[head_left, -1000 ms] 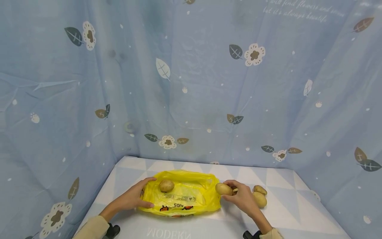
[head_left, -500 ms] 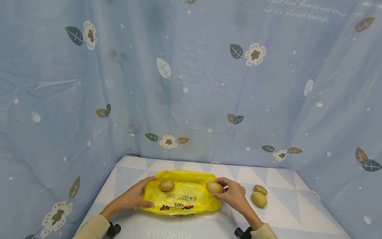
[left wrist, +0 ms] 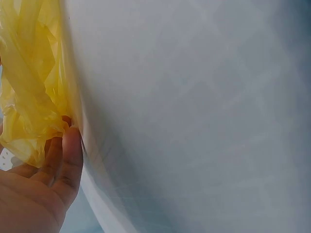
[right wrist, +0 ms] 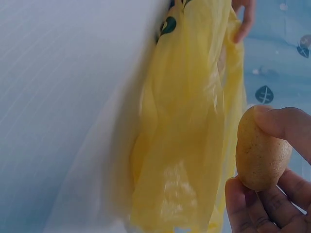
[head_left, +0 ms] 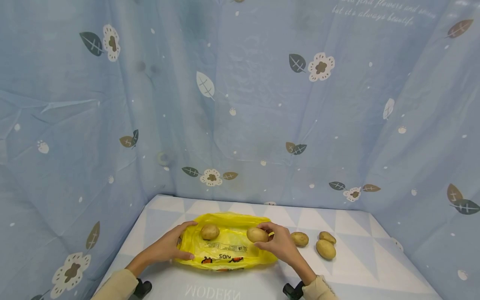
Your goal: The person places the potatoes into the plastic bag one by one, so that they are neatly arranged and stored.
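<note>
A yellow plastic bag [head_left: 225, 260] lies on the table with its mouth spread wide, and dark print shows on its front. My left hand [head_left: 166, 246] holds the bag's left end, thumb at the near side and fingers at the far side. In the left wrist view the fingertips [left wrist: 72, 145] meet the crumpled plastic [left wrist: 29, 97]. One potato [head_left: 209, 232] rests in the bag's left part. Over the right part of the bag, my right hand [head_left: 279, 242] grips another potato [right wrist: 262, 150] between thumb and fingers.
To the right of the bag, a single potato [head_left: 300, 239] lies partly behind my right hand. Farther right, a small potato [head_left: 327, 237] and a larger potato [head_left: 326, 249] lie together. A blue patterned curtain [head_left: 255, 125] rises behind the table [head_left: 360, 250].
My right hand has moved left with its potato, from beside the bag's right edge to over the bag. The potato behind that hand is now uncovered. My left hand has stayed put.
</note>
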